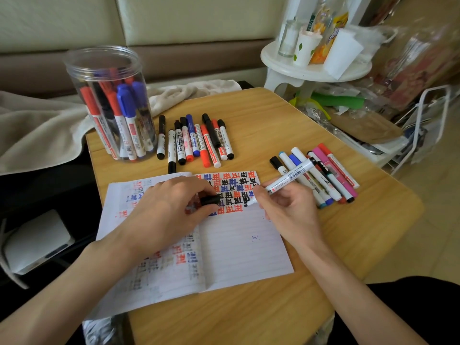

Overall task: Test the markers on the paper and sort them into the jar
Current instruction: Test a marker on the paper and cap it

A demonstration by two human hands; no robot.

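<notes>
My right hand (286, 207) grips an uncapped white marker (288, 178), its tip touching the lined paper (239, 240) among rows of red, blue and black test marks. My left hand (169, 210) lies on the paper and holds the marker's black cap (210, 200) in its fingers. A clear plastic jar (109, 103) at the table's far left holds several red, blue and black markers. Several capped markers (194, 140) lie in a row behind the paper. A second bunch of markers (323, 175) lies to the right, just behind my right hand.
The small wooden table (286, 125) has rounded corners. A beige cloth (39, 128) lies to the left by a sofa. A white round stand (311, 68) with cups and bottles is at the back right, with bags and clutter beside it. A white device (34, 240) sits low left.
</notes>
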